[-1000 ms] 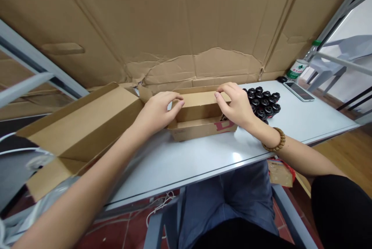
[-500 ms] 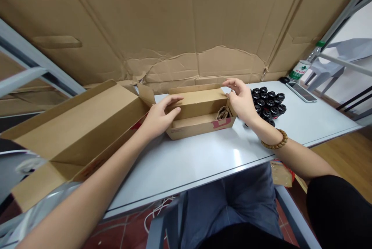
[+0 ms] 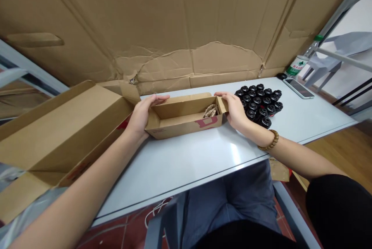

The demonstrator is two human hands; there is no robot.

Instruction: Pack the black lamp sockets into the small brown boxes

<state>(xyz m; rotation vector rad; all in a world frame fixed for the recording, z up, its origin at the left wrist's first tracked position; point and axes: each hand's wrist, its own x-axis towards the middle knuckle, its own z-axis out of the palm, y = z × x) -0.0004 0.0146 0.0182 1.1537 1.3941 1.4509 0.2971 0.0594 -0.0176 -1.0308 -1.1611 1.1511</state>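
A long, low cardboard box [image 3: 174, 127] with a red letter on its front lies open on the white table [image 3: 203, 156]. Crumpled brown paper [image 3: 210, 111] sits inside at its right end. My left hand [image 3: 142, 114] grips the box's left end, fingers curled over the rim. My right hand [image 3: 234, 109] holds the right end, fingers on the small end flap. Both hands are closed on the box.
A cluster of several black round caps [image 3: 260, 103] stands just right of the box. A large open carton [image 3: 64, 132] lies at the left. A phone [image 3: 299, 88] and a bottle [image 3: 299, 64] sit at the far right. Cardboard sheets [image 3: 174, 28] line the back.
The top flaps that my hands were pressing down are now folded open, showing the inside. Both hands slid outward to the box's ends. The box sits a little further left.
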